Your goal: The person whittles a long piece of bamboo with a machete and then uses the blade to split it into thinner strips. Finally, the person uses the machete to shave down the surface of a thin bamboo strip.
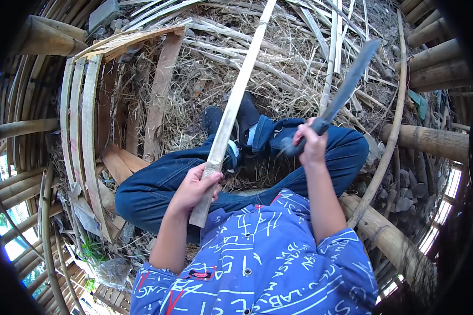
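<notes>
My left hand [195, 190] is wrapped round the lower part of a long pale bamboo strip [236, 97], whose short end sticks out below my fingers near the shirt. The strip slants up to the top edge of the view. In my right hand [312, 143] is the dark handle of a machete [351, 79], held over my bent knee with its blade pointing up and to the right. Blade and strip are apart. My crossed legs in blue jeans [157, 191] lie beneath both hands.
A wooden slatted crate [92, 121] stands on the left. Cut strips and shavings [278, 68] cover the ground ahead. Thick bamboo poles [431, 142] and a curved thin pole [393, 142] are on the right; a bamboo wall [26, 128] is at the left.
</notes>
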Demonstrator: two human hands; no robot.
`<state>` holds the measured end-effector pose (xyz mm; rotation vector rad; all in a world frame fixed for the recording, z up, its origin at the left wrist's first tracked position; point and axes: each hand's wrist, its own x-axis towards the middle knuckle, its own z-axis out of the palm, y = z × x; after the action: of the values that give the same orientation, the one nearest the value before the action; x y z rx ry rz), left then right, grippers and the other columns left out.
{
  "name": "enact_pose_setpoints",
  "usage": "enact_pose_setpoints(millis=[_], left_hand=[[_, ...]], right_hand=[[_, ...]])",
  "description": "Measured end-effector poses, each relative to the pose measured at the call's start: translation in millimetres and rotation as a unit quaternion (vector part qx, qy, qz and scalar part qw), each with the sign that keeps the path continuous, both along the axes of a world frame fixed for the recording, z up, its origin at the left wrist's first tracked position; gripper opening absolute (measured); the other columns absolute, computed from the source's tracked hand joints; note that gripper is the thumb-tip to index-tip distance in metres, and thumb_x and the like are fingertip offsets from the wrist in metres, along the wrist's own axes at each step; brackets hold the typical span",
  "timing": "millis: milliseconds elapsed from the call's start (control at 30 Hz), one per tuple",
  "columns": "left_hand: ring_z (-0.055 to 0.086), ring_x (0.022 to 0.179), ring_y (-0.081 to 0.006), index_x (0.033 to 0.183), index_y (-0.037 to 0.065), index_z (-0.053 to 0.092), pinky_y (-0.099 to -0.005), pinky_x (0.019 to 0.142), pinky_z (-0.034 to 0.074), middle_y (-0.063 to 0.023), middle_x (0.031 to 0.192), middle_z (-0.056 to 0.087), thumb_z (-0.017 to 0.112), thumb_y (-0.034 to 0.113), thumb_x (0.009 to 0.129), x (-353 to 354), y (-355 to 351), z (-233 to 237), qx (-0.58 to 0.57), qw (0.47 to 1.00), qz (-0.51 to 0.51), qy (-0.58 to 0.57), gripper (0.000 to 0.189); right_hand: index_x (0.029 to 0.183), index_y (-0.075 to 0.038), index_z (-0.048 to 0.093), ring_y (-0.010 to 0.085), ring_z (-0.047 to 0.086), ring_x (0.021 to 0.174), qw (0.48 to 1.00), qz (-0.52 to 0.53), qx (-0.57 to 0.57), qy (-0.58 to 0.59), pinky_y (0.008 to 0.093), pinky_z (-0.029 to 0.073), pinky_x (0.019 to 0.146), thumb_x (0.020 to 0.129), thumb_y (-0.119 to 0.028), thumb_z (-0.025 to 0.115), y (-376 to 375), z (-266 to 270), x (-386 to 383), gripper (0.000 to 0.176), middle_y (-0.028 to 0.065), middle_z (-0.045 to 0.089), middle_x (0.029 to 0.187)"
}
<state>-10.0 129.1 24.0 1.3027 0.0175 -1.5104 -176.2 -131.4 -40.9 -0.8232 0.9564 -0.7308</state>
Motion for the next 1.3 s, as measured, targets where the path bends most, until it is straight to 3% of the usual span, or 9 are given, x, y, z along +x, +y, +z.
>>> enact_pose_setpoints(millis=[167,233,400,567,633,733,833,1100,1300], left_hand=[[0.059,0.057,-0.0101,0.099,0.002,0.054,-0.0275,0.048,0.053,-0.0026,0.074,0.056,0.063,0.014,0.093,8.2,2.9,2.9,0.006,1.0,-0.012,0.006,0.016],[0.057,0.051,-0.009,0.098,0.002,0.054,-0.0255,0.045,0.052,-0.0019,0.073,0.056,0.067,0.011,0.09,7.5,-3.1,5.1,0.053,0.996,-0.065,-0.02,0.017],[0.051,0.042,-0.007,0.111,0.0,0.052,-0.0218,0.037,0.046,-0.0007,0.07,0.054,0.074,0.008,0.083,0.9,-14.2,13.7,0.133,0.977,-0.102,-0.132,0.036],[0.053,0.048,-0.0089,0.127,-0.007,0.042,-0.0258,0.041,0.043,-0.0058,0.073,0.057,0.069,0.009,0.076,-1.0,-7.6,8.5,0.111,0.975,-0.108,-0.16,0.06],[0.053,0.05,-0.0092,0.129,-0.008,0.043,-0.0262,0.043,0.043,-0.0082,0.075,0.058,0.064,0.009,0.074,-3.6,-9.4,9.7,0.142,0.967,-0.114,-0.18,0.061],[0.054,0.051,-0.0094,0.124,-0.008,0.046,-0.0258,0.044,0.045,-0.0077,0.074,0.058,0.064,0.009,0.074,-6.8,-5.2,7.0,0.121,0.943,-0.116,-0.289,0.056],[0.053,0.047,-0.0085,0.125,-0.008,0.045,-0.0234,0.041,0.044,-0.0044,0.071,0.057,0.068,0.004,0.076,-5.5,-3.3,25.2,0.095,0.976,-0.116,-0.158,0.055],[0.052,0.046,-0.006,0.103,-0.004,0.058,-0.0228,0.039,0.042,0.0004,0.067,0.056,0.077,0.022,0.081,-18.2,18.1,38.2,0.131,0.971,-0.11,-0.168,0.039],[0.06,0.072,-0.0162,0.104,-0.009,0.058,-0.0306,0.065,0.05,-0.0095,0.08,0.063,0.065,0.009,0.073,-30.7,18.9,21.4,0.086,0.944,-0.094,-0.306,0.037]], right_hand=[[0.08,-0.008,0.046,0.0152,0.057,0.051,0.982,-0.05,-0.069,0.168,0.0289,0.046,0.045,0.086,-0.005,0.066,-75.9,-4.2,-25.3,0.021,0.0088,0.059,0.067],[0.087,-0.002,0.061,0.0141,0.062,0.061,0.974,-0.069,-0.083,0.199,0.0284,0.049,0.05,0.085,-0.012,0.071,-105.0,-13.2,-33.8,0.014,0.0097,0.067,0.078],[0.085,-0.001,0.065,0.0118,0.056,0.056,0.83,-0.025,-0.284,0.48,0.0283,0.043,0.053,0.081,-0.017,0.075,-135.1,0.0,-56.6,0.019,0.0037,0.063,0.067],[0.081,0.001,0.061,0.0134,0.056,0.054,0.883,0.141,-0.264,0.362,0.0317,0.044,0.053,0.079,-0.016,0.073,-45.5,45.3,-32.6,0.021,0.0022,0.058,0.062],[0.081,0.0,0.06,0.0161,0.057,0.054,0.84,0.262,-0.375,0.293,0.0324,0.046,0.054,0.079,-0.012,0.071,-4.1,55.5,-20.9,0.017,0.0053,0.057,0.059],[0.084,-0.003,0.061,0.0325,0.064,0.06,0.81,0.405,-0.337,0.257,0.0395,0.05,0.059,0.073,-0.009,0.068,46.2,62.9,-0.4,0.015,0.0163,0.061,0.064],[0.087,-0.005,0.06,0.0429,0.063,0.072,0.765,0.505,-0.321,0.237,0.0476,0.051,0.065,0.067,-0.01,0.067,75.1,53.8,13.4,0.021,0.0217,0.064,0.071],[0.077,-0.002,0.057,0.0423,0.062,0.067,0.769,0.505,-0.344,0.189,0.0448,0.049,0.059,0.066,-0.009,0.068,99.2,37.8,23.3,0.017,0.0212,0.061,0.066],[0.077,-0.003,0.058,0.0432,0.062,0.068,0.738,0.513,-0.378,0.222,0.0472,0.049,0.059,0.066,-0.009,0.068,91.5,32.9,22.7,0.016,0.0218,0.061,0.067]])
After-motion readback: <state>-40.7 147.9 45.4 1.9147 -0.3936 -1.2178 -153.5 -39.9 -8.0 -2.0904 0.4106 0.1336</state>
